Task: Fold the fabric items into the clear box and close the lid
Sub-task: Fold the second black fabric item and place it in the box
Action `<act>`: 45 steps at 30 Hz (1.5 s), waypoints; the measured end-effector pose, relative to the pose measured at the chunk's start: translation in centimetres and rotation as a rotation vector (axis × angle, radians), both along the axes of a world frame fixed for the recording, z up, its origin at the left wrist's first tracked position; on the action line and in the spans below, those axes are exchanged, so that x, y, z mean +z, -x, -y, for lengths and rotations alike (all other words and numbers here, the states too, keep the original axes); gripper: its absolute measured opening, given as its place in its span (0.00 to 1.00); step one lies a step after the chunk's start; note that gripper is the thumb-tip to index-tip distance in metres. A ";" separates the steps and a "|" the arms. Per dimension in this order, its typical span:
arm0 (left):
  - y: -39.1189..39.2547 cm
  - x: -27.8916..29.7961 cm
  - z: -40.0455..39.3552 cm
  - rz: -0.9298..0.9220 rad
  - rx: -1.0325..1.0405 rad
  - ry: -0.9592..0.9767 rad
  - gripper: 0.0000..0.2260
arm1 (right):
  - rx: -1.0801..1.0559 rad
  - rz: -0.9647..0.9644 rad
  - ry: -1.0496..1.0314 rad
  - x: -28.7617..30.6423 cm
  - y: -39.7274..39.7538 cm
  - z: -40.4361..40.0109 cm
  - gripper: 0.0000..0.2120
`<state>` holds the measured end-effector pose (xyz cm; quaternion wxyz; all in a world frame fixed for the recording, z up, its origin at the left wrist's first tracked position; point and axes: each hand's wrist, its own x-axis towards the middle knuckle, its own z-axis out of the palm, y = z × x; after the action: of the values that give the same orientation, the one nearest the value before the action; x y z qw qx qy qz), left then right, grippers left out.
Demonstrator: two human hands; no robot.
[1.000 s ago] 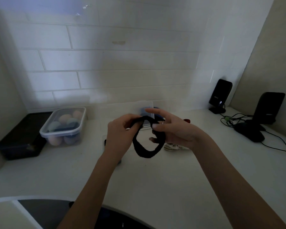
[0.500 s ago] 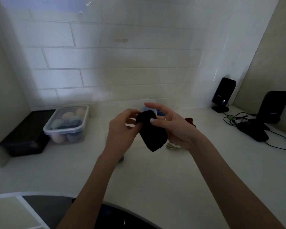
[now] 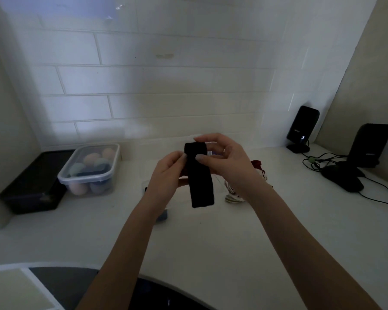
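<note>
A black fabric band (image 3: 199, 177) hangs flattened into a long strip in front of me, above the white counter (image 3: 211, 238). My left hand (image 3: 166, 175) pinches its left edge near the top. My right hand (image 3: 224, 162) grips the top end between thumb and fingers. Behind my hands, a clear box (image 3: 217, 186) is mostly hidden, and I cannot make out its lid. A red and white fabric item (image 3: 259, 167) lies by my right wrist. A small blue item (image 3: 162, 217) peeks out under my left forearm.
A lidded clear container (image 3: 90, 168) holding several coloured balls stands at the left, beside a dark tray (image 3: 31, 186). Two black speakers (image 3: 302, 128) (image 3: 371, 145), a dark mouse-like object (image 3: 343, 176) and cables (image 3: 318, 162) sit at the right. A tiled wall runs behind.
The black band went from an open loop to a bunched lump and now hangs as a flat doubled strip. Both hands stayed on it and rose slightly.
</note>
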<state>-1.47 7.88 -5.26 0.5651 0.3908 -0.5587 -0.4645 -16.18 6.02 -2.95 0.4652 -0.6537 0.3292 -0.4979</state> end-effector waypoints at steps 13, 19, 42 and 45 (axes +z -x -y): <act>0.1 -0.1 -0.2 -0.007 -0.104 -0.057 0.09 | -0.263 0.025 0.151 -0.1 -1.7 0.1 0.13; 0.0 0.2 -0.5 -0.031 -0.099 -0.031 0.09 | -0.207 -0.141 -0.109 -0.7 -0.9 1.5 0.28; -0.6 -0.1 -1.2 -0.006 -0.019 0.009 0.07 | -0.044 -0.157 0.140 -1.5 -1.2 0.0 0.19; -0.8 0.0 -1.2 0.048 -0.020 0.033 0.07 | 0.010 -0.187 0.154 -1.6 -0.9 -0.2 0.13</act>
<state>-0.70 9.08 -5.30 0.5532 0.3869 -0.5834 -0.4515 -15.27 6.25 -4.52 0.3831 -0.7328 0.3287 -0.4562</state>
